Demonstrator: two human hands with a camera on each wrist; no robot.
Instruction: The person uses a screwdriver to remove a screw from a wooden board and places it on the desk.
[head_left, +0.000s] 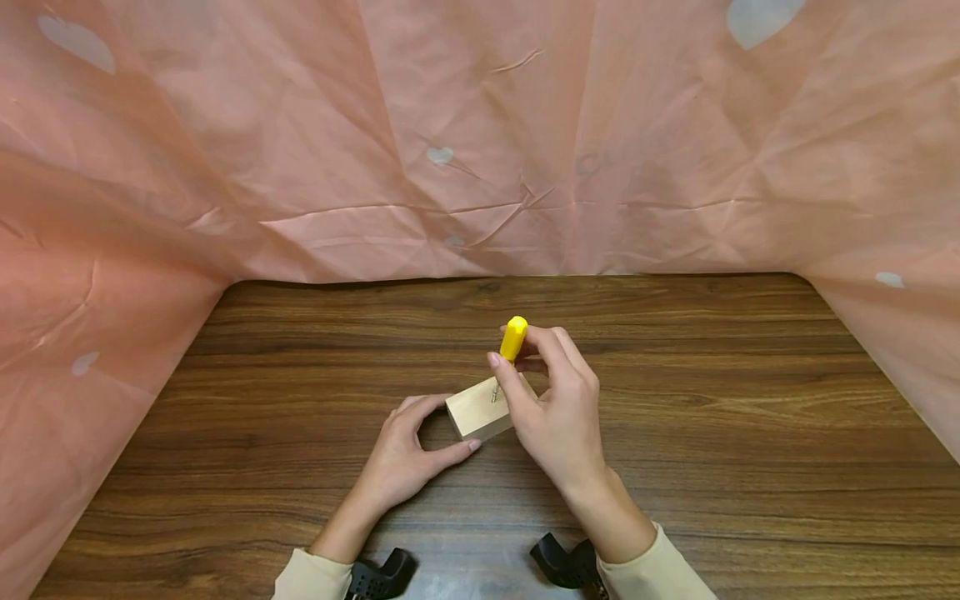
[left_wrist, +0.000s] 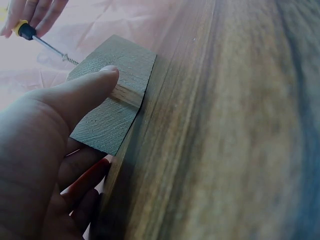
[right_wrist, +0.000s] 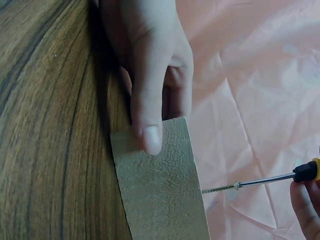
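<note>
Screw [right_wrist: 220,189] stands in the top face of the wooden block [head_left: 472,410], much of its thread showing; the block rests on the desk [head_left: 712,433]. On my feed, the left hand [head_left: 405,457] grips the block's end between thumb and fingers, and the right hand [head_left: 558,408] pinches the yellow handle of the screwdriver [head_left: 514,337], whose tip appears to meet the screw head. To drive it well, I'd line the shaft up square to that face, press steadily while turning, and brace the block against twisting.
</note>
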